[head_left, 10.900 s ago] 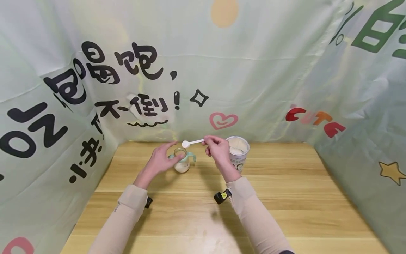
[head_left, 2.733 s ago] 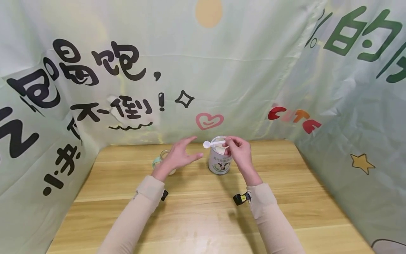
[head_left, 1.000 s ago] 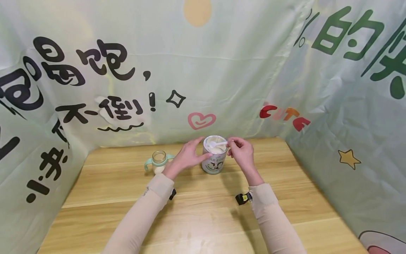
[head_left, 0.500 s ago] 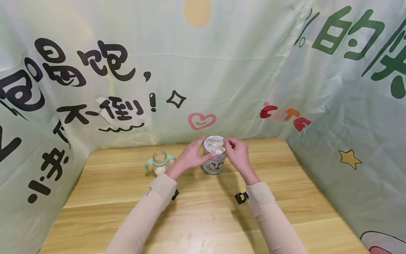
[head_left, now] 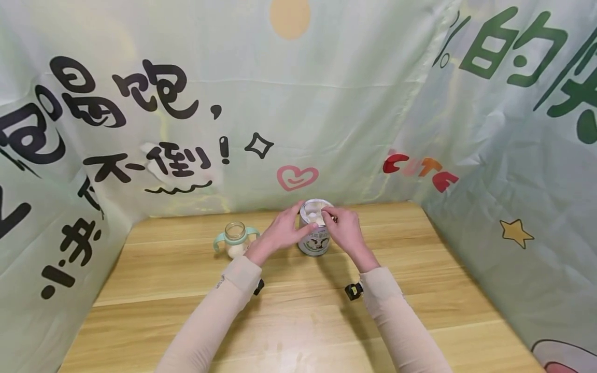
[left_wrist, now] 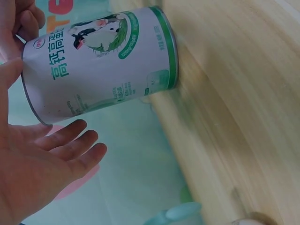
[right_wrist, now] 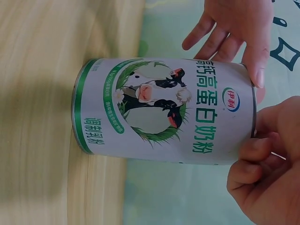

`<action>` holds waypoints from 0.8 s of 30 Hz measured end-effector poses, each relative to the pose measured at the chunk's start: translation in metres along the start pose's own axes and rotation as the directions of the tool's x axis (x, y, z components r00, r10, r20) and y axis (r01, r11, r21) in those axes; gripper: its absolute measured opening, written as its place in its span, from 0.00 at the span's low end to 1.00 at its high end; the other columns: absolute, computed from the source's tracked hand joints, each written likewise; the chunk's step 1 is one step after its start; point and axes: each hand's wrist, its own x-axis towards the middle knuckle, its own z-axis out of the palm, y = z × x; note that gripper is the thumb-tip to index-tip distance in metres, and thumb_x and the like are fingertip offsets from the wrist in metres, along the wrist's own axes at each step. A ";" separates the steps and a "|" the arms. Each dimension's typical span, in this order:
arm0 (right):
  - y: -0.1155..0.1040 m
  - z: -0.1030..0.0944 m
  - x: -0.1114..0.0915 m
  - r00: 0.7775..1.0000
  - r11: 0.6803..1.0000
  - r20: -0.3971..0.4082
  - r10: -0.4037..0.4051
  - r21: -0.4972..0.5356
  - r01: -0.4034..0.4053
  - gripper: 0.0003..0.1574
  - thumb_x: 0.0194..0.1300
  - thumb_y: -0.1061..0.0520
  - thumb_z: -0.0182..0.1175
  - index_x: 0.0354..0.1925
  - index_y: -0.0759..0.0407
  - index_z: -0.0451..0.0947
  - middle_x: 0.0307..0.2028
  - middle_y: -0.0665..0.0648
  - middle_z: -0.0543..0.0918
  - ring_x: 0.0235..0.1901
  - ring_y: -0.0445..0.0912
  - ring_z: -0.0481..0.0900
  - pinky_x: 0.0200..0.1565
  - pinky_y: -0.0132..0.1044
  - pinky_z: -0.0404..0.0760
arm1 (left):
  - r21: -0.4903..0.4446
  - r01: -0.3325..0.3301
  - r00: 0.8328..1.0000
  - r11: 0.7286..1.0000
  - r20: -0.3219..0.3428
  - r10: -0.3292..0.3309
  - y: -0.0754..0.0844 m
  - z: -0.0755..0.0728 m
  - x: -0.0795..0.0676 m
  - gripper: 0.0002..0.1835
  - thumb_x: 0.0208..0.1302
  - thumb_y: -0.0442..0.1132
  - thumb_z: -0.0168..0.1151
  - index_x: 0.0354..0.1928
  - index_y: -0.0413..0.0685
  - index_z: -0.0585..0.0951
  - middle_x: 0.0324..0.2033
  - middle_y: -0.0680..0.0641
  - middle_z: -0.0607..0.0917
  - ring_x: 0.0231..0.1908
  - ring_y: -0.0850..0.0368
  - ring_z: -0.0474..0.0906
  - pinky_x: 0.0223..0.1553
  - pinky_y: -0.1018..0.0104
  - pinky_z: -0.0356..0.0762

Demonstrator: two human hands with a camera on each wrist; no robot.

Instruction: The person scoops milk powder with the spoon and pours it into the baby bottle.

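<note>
My left hand point(head_left: 282, 229) is spread wide, thumb at the rim of the milk powder can point(head_left: 314, 244), while my right hand point(head_left: 346, 230) pinches the white scoop point(head_left: 314, 215) inside the can's mouth. The can stands upright on the wooden surface point(head_left: 298, 316), with the open, green-handled bottle point(head_left: 235, 239) to its left, before the printed cloth point(head_left: 298, 124)

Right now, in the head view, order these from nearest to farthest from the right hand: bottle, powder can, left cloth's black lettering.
1. Powder can: just left of the right hand.
2. Bottle: farther left, on the table.
3. Black lettering: leftmost, on the left cloth.
</note>
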 end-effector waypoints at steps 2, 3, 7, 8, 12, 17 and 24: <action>0.000 0.000 0.000 1.000 1.000 0.009 -0.005 -0.006 0.005 0.15 0.75 0.61 0.61 0.51 0.68 0.89 0.41 0.66 0.92 0.30 0.53 0.85 0.34 0.46 0.85 | -0.001 0.000 1.000 1.000 -0.003 0.000 0.001 0.000 0.000 0.51 0.73 0.67 0.58 0.84 0.45 0.53 0.79 0.34 0.66 0.77 0.35 0.65 0.76 0.39 0.67; 0.000 0.001 -0.001 1.000 1.000 0.013 -0.004 -0.005 0.004 0.15 0.75 0.61 0.61 0.51 0.68 0.89 0.41 0.67 0.92 0.31 0.54 0.86 0.36 0.49 0.86 | -0.002 0.001 1.000 1.000 -0.005 -0.001 0.001 0.000 0.000 0.51 0.73 0.67 0.58 0.84 0.45 0.53 0.78 0.34 0.66 0.77 0.35 0.65 0.76 0.39 0.67; 0.000 0.001 -0.001 0.999 1.000 0.042 0.018 0.000 -0.018 0.15 0.76 0.59 0.61 0.51 0.66 0.89 0.43 0.66 0.92 0.34 0.54 0.87 0.38 0.51 0.86 | -0.003 0.007 1.000 1.000 -0.010 -0.007 0.001 0.001 -0.001 0.50 0.73 0.66 0.59 0.84 0.46 0.53 0.78 0.34 0.67 0.76 0.35 0.66 0.75 0.39 0.68; 0.000 0.000 -0.001 0.998 1.000 0.054 0.025 0.004 -0.025 0.15 0.76 0.59 0.61 0.51 0.66 0.89 0.44 0.66 0.92 0.35 0.54 0.87 0.39 0.51 0.86 | -0.005 0.010 1.000 1.000 -0.011 -0.010 0.001 0.001 -0.001 0.50 0.73 0.66 0.59 0.84 0.46 0.54 0.78 0.34 0.67 0.76 0.35 0.67 0.75 0.39 0.69; -0.002 -0.001 -0.001 0.993 0.997 0.097 0.068 0.031 -0.072 0.16 0.77 0.57 0.61 0.53 0.64 0.89 0.43 0.64 0.92 0.38 0.54 0.88 0.43 0.51 0.87 | -0.017 0.018 1.000 1.000 -0.013 -0.018 0.001 0.001 -0.002 0.50 0.73 0.66 0.59 0.84 0.47 0.54 0.78 0.34 0.67 0.76 0.35 0.66 0.75 0.38 0.69; -0.001 -0.001 -0.001 0.991 0.995 0.114 0.075 0.061 -0.082 0.15 0.78 0.57 0.60 0.50 0.64 0.90 0.38 0.63 0.92 0.37 0.53 0.87 0.42 0.49 0.86 | -0.031 0.027 1.000 0.999 -0.009 -0.028 0.001 0.002 -0.002 0.50 0.73 0.66 0.59 0.85 0.48 0.53 0.78 0.35 0.66 0.77 0.35 0.65 0.75 0.36 0.68; 0.000 -0.005 -0.001 0.975 0.970 0.150 0.163 0.155 -0.186 0.19 0.80 0.54 0.58 0.55 0.65 0.88 0.42 0.66 0.91 0.38 0.54 0.86 0.39 0.42 0.83 | -0.032 0.025 1.000 0.999 -0.009 -0.025 0.001 0.002 -0.001 0.51 0.72 0.67 0.60 0.85 0.49 0.53 0.78 0.35 0.66 0.76 0.35 0.66 0.75 0.37 0.69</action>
